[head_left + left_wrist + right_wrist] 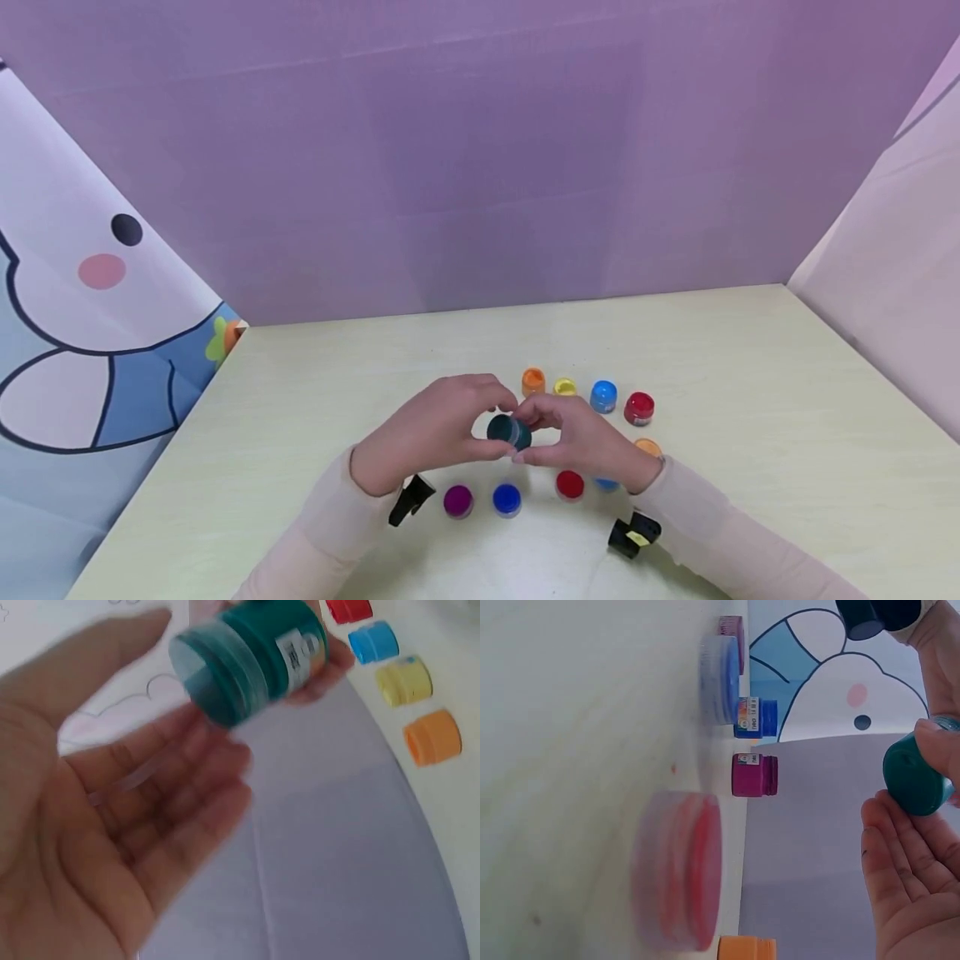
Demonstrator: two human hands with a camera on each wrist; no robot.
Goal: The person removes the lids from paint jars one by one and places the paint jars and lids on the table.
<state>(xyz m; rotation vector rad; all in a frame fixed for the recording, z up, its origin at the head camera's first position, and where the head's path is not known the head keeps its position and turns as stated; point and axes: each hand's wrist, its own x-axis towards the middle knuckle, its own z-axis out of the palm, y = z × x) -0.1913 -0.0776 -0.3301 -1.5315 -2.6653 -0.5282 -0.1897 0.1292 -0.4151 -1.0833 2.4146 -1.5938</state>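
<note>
A small green paint jar (512, 432) is held above the table, on its side, its clear-sided end toward the left hand. My right hand (579, 433) pinches the other end; the right wrist view shows the thumb across the green jar's base (913, 776) and fingers beneath. My left hand (448, 421) surrounds the clear end (219, 675) loosely. In the left wrist view its thumb stands apart and its fingers, blurred, lie next to that end. Whether a fingertip touches it, I cannot tell.
Behind the hands stand an orange jar (533, 382), yellow jar (565, 387), light blue jar (603, 397) and red jar (639, 408). Nearer lie flat round purple (458, 501), blue (507, 500) and red (570, 485) lids. Purple (754, 775) and blue (756, 718) jars stand beyond.
</note>
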